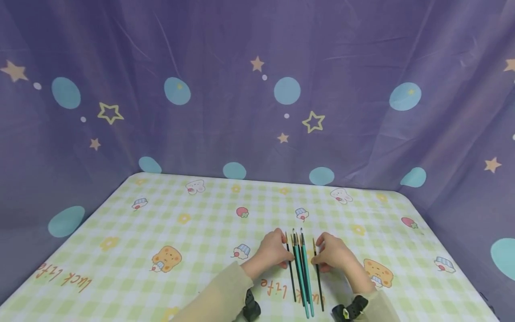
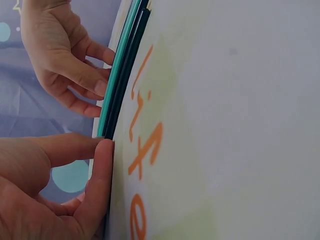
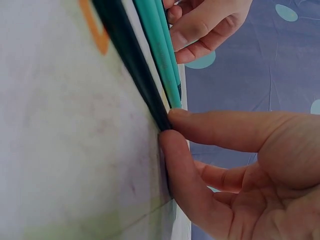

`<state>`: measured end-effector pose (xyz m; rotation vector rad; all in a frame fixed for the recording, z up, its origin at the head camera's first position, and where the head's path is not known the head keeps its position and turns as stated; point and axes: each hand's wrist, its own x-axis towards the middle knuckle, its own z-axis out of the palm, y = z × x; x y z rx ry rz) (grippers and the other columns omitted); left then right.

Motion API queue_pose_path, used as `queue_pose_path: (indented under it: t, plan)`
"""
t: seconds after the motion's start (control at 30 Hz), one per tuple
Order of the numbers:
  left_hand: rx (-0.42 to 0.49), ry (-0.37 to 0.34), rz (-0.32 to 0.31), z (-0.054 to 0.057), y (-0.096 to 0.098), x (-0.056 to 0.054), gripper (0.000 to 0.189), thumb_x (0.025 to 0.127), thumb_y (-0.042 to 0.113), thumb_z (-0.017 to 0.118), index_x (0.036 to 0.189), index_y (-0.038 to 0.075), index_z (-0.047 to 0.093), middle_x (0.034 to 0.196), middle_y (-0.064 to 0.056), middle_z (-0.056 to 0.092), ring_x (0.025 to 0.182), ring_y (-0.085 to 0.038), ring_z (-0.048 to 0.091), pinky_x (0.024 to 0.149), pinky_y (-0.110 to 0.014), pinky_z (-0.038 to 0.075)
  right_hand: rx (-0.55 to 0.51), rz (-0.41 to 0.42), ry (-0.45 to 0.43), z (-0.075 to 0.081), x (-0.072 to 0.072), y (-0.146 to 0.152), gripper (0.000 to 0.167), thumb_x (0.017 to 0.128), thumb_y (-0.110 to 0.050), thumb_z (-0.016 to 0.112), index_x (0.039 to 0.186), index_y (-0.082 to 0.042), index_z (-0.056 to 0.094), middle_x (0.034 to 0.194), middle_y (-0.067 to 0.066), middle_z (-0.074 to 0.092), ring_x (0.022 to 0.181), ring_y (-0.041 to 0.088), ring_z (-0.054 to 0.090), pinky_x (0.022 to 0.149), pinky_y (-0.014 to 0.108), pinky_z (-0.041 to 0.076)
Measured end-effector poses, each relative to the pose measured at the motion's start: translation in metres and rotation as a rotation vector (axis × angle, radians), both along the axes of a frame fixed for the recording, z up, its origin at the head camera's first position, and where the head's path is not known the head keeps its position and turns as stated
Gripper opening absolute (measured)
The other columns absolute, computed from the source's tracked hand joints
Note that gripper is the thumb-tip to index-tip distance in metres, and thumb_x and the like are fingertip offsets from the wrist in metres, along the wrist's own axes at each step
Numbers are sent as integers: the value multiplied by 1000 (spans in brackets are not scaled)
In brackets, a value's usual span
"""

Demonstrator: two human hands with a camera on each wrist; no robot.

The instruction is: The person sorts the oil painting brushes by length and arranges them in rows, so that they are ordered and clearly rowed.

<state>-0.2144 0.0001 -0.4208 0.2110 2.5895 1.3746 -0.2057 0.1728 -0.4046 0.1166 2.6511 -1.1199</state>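
Observation:
Several slim paintbrushes lie side by side near the front of the table, bristles pointing away; teal-handled paintbrushes and black ones make up the middle group. My left hand pinches a black paintbrush at the group's left side, thumb and forefinger near the bristle end. On the other side, my right hand pinches another black paintbrush, set slightly apart from the rest. The right wrist view shows thumb and forefinger meeting on this dark handle, with a teal handle just beyond.
A green-and-white checked tablecloth with cartoon prints covers the table. Purple curtains with stars and blue dots hang behind it and at both sides. Black bands are strapped round both wrists.

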Motion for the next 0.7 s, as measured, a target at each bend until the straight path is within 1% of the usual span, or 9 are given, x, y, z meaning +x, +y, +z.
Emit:
queue_pose_path:
  t: [0.2, 0.3, 0.47, 0.7]
  plan:
    - [-26, 4, 22, 3, 2, 2, 35, 66, -4, 71, 90, 0, 46, 81, -9, 46, 40, -14, 54, 39, -21, 47, -5, 7, 0, 1, 1, 0, 39, 68, 4, 71, 98, 1, 47, 79, 12, 52, 53, 17, 58, 48, 27, 51]
    - [-26, -5, 30, 5, 2, 3, 34, 66, -5, 70, 91, 0, 46, 82, -10, 46, 40, -14, 54, 39, -22, 47, -19, 9, 6, 1, 1, 0, 38, 68, 7, 70, 98, 1, 48, 79, 12, 52, 53, 18, 58, 48, 27, 52]
    - [-47, -11, 43, 7, 3, 3, 35, 67, -3, 71, 92, 0, 47, 82, -9, 45, 43, -15, 53, 39, -21, 47, -40, 11, 14, 0, 1, 1, 38, 67, 8, 70, 97, 1, 48, 80, 13, 52, 53, 18, 57, 48, 28, 52]
    - [-69, -21, 37, 9, 1, 3, 34, 68, -1, 72, 92, 0, 48, 79, -10, 49, 42, -15, 54, 39, -22, 46, -40, 5, 4, -1, 0, 1, 38, 67, 8, 70, 96, 0, 48, 81, 13, 51, 54, 18, 57, 48, 28, 52]
